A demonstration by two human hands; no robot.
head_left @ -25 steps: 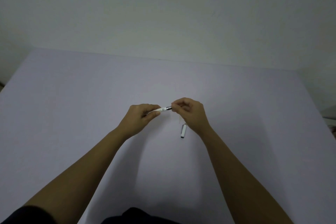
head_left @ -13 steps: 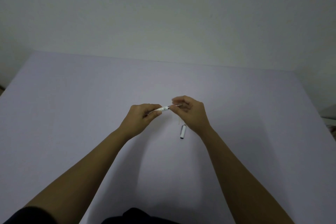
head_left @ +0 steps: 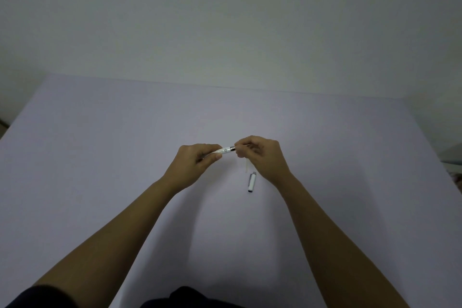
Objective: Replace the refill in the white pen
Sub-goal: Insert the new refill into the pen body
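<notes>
My left hand (head_left: 193,164) grips the white pen barrel (head_left: 225,150), held level above the table's middle. A dark metal ring shows at the barrel's right end. My right hand (head_left: 262,157) pinches that end with thumb and fingers; what it holds there is hidden by the fingers. The white pen cap (head_left: 251,182) with a clip lies on the table just below my right hand. A thin pale stick, perhaps a refill (head_left: 247,167), lies on the table beside the cap, partly under my right hand.
The pale lilac table (head_left: 100,157) reaches a plain wall at the back. Its right edge runs down beside a light object (head_left: 453,157) at the far right. My dark clothing shows at the bottom edge.
Half a second ago a thin tip stuck out between barrel and right fingers. Now my right hand has closed up against the barrel's end, and the tip is hidden.
</notes>
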